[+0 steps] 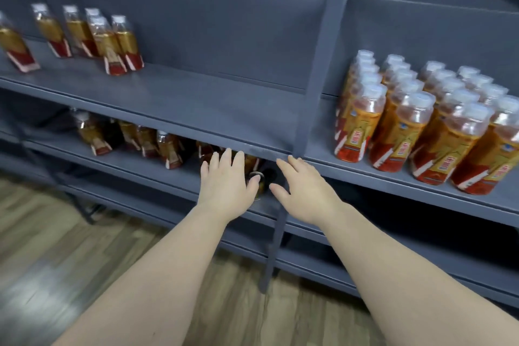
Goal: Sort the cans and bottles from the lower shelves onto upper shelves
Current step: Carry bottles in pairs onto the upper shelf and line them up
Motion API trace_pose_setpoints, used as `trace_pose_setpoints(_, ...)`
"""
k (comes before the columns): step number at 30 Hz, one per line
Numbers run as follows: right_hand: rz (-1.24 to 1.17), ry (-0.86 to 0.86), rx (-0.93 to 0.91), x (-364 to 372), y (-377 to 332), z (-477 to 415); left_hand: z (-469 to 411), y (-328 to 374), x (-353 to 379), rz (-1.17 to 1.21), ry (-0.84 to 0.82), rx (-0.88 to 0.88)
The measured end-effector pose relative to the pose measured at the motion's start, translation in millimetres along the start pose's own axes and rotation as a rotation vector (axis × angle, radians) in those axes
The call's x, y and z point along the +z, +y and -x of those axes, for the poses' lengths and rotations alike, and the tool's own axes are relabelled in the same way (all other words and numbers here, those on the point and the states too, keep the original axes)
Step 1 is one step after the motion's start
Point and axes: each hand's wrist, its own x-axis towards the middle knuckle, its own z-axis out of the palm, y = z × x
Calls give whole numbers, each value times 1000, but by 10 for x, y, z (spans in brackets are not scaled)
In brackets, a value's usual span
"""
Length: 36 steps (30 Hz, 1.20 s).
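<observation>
Glossy clear plastic bottles; matt grey painted shelf; wood-grain floor

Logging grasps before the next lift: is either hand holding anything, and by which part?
Nothing held. Left hand and right hand reach open toward the can between them.

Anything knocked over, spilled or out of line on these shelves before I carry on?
Nothing toppled or spilled. Only oddity: on the upper left shelf one bottle stands forward of its loose row, unlike the packed bottles at right.

head view – downward (close) at shelves
</observation>
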Motion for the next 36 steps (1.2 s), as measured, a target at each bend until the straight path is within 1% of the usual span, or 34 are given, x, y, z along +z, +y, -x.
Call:
trace_pose_setpoints(7,30,-37,-108,95,-759,-550,-42,-850,-278,-1,53,-122)
trace_pose_setpoints(15,45,-66,-233,185,-1360,-1309,-264,-1577,-482,-27,84,-252)
trace_pose_setpoints(20,22,-85,-315,272,-1693,-1865,-562,-1989,-599,-68,101,-329)
trace_pose_setpoints(27,6,-111,-380,302,-1975,-2652,-1129,-2372,-702,-76,135,-398)
trace_pose_setpoints(36,0,-136,-374,378,-2123,-3385,-1678,-2716,-680,-72,114,-422)
